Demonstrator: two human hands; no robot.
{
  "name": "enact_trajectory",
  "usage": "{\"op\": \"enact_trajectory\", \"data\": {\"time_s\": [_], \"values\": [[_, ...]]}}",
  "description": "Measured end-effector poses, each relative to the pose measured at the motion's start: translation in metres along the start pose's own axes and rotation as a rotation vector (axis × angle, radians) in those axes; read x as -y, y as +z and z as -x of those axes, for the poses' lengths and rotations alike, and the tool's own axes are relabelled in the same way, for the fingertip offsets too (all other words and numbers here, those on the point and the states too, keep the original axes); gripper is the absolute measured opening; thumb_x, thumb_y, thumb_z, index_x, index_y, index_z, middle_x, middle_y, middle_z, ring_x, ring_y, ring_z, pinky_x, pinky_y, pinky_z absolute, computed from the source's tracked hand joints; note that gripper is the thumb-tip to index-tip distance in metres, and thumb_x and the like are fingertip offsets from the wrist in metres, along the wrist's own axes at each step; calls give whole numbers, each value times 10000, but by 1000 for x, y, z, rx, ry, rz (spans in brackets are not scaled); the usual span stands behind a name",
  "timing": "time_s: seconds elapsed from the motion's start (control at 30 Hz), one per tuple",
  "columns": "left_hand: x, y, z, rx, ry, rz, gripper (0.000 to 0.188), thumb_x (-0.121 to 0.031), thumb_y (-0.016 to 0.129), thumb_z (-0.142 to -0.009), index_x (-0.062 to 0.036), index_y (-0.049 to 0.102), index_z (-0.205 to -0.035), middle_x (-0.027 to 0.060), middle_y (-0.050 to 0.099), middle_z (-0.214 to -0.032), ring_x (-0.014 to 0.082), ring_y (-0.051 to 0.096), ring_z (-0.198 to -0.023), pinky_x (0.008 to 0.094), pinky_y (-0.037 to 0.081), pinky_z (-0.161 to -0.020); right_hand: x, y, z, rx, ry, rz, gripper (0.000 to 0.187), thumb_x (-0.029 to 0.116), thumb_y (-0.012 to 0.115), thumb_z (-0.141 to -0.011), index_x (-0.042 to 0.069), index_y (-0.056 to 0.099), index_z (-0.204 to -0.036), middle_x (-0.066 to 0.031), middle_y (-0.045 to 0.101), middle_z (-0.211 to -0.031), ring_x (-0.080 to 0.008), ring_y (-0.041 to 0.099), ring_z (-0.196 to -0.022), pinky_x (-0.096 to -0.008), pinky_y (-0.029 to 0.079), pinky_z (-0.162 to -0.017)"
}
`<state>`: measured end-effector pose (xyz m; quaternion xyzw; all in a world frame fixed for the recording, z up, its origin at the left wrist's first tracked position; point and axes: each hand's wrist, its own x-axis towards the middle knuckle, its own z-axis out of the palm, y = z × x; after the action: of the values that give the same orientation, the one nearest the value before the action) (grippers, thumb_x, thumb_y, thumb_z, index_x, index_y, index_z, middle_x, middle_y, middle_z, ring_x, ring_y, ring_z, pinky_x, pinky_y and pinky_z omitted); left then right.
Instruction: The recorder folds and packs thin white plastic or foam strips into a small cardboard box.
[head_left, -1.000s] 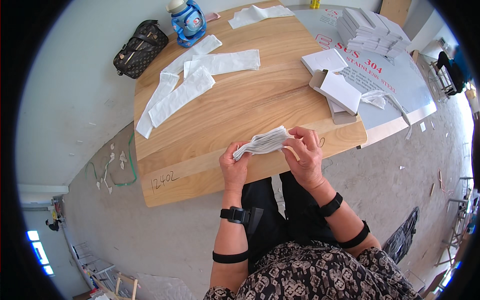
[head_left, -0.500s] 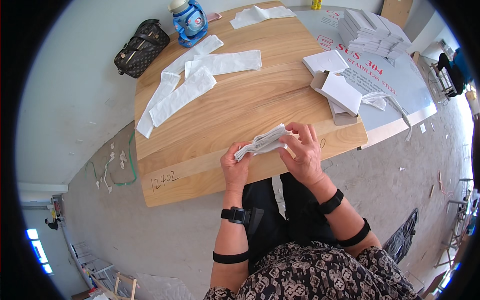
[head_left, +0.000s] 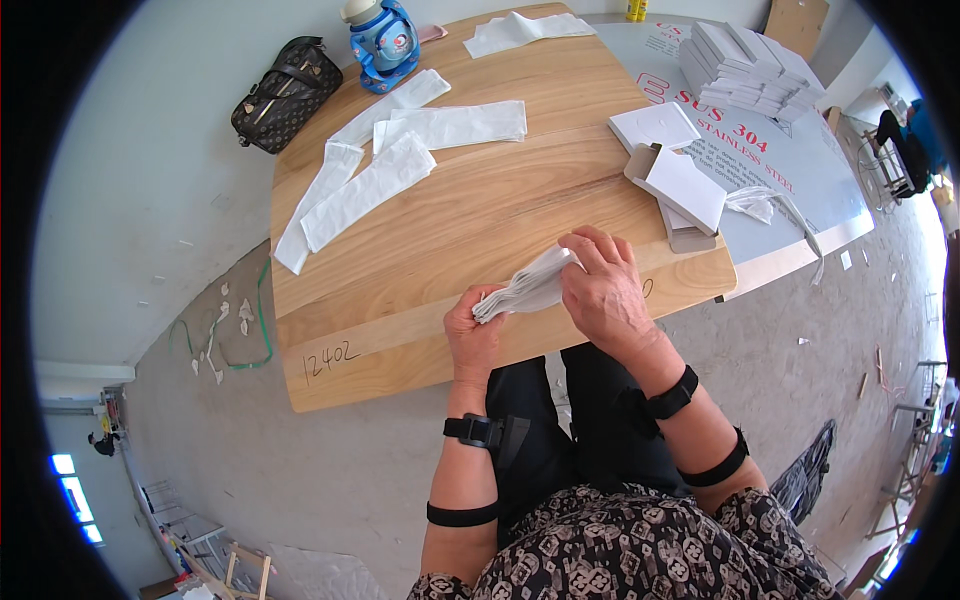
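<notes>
A thick stack of thin white folded sheets [head_left: 530, 287] is held above the near edge of the wooden table [head_left: 480, 215]. My left hand [head_left: 473, 328] is closed round the stack's left end, thumb on the near side. At the other end, my right hand [head_left: 607, 285] grips the sheets between bent fingers and thumb; the fingertips are partly hidden. Further off to the left, several flat white strips [head_left: 368, 190] of similar look overlap on the tabletop. One more white strip [head_left: 525, 32] lies at the table's far edge.
White boxes [head_left: 685, 185], one with open flaps, rest at the table's right side. Behind them, a metal-sheet surface [head_left: 800, 190] bears a pile of flat white boxes [head_left: 750, 70] and a thin white plastic strip [head_left: 760, 203]. A dark handbag [head_left: 288, 95] and a blue bottle [head_left: 385, 45] stand far left.
My right hand has turned and its fingers have closed further over the right end of the stack. My left hand keeps its hold, nearly unmoved.
</notes>
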<state>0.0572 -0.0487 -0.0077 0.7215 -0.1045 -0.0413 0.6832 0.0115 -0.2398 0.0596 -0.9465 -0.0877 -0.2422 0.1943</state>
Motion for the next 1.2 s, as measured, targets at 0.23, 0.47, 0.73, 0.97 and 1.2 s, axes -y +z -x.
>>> {"op": "enact_trajectory", "data": {"time_s": [0.23,0.47,0.73,0.97,1.2], "values": [[0,2,1,-6,-14,24,195,107,642,-784,-3,661,-943,-2,659,-858,64,585,-800,217,478,-738,-7,3,0,-12,-11,-57,156,100,684,-686,4,619,-791,-147,560,-1160,-328,483,-1183,-447,401,-935],[-1,1,1,-16,-29,43,158,80,658,-803,-3,659,-938,-13,640,-844,63,569,-790,215,468,-722,0,-11,-2,14,-55,-102,309,114,737,-646,17,617,-914,-155,538,-1202,-354,472,-1193,-450,408,-938],[-2,2,1,-22,-23,47,139,72,661,-805,-6,655,-920,-15,636,-832,61,563,-783,220,464,-718,-1,-10,6,-246,-103,-146,295,28,715,-609,86,626,-884,-71,586,-1091,-290,555,-996,-404,455,-816],[-3,3,1,-13,-19,44,129,69,654,-813,-2,657,-921,-13,635,-828,61,560,-781,220,467,-710,-1,-5,13,-177,-138,-105,283,16,701,-614,115,646,-873,-27,570,-971,-237,540,-860,-367,443,-734],[-4,3,1,-20,-24,38,137,80,649,-813,-9,663,-915,-14,638,-830,63,561,-785,218,470,-715,0,-1,4,-140,-96,-49,201,52,679,-634,96,648,-828,-45,566,-1005,-243,546,-918,-371,445,-771]]}}
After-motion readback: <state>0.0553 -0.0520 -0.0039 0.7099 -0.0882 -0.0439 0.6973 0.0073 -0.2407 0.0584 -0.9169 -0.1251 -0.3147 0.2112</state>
